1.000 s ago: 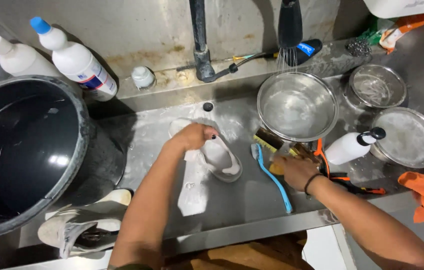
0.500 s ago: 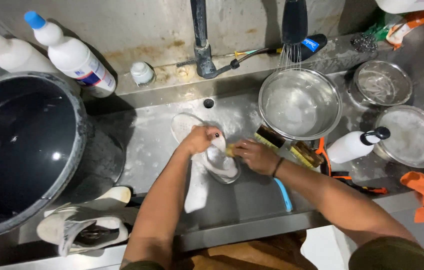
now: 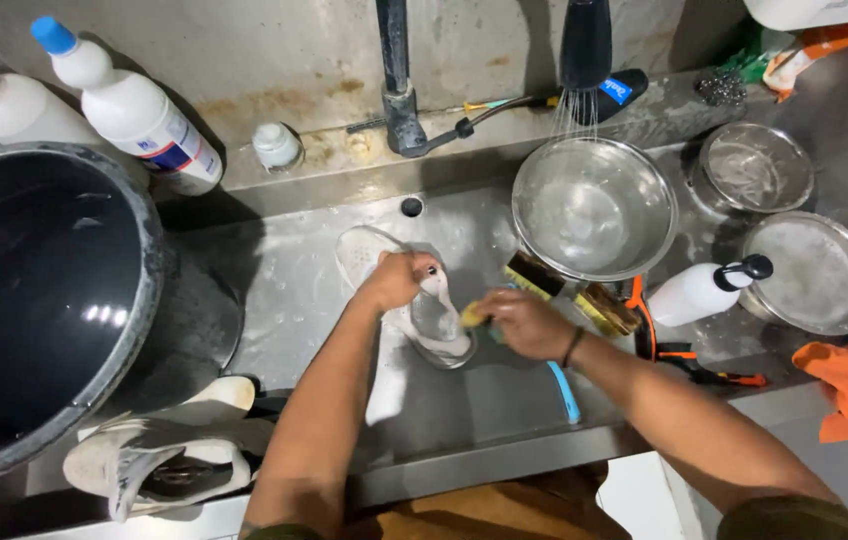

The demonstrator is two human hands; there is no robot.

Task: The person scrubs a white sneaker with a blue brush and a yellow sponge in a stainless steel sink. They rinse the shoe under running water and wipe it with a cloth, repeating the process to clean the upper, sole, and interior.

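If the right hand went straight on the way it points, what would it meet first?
Most likely the white shoe that the left hand holds in the sink: the right hand points leftward at it, nearly touching.

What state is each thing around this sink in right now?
White shoe: lying in the sink, gripped by the left hand.
Right hand: holding a yellow scrubber against the shoe.
Sprayer: running into the steel bowl.
Black bucket: holds dark water.
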